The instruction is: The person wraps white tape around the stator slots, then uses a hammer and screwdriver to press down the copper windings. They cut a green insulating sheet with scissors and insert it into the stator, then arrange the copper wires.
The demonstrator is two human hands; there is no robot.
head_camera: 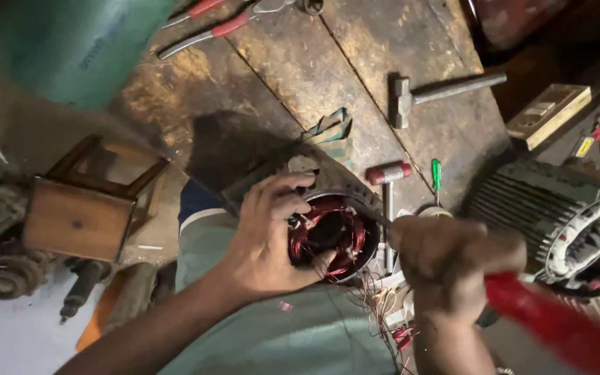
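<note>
A worn wooden workbench (355,62) of stained, scratched planks fills the upper middle. To the left a small wooden stool (81,208) stands on a pale floor (8,333) (dusty and littered). The light is dim, with dark shadow at the right edge.

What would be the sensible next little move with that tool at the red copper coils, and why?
Probably ease the tool tip a little deeper along the stator's rim. The right hand grips the red-handled tool, its tip at the edge of the red copper winding, while the left hand braces the stator.
</note>
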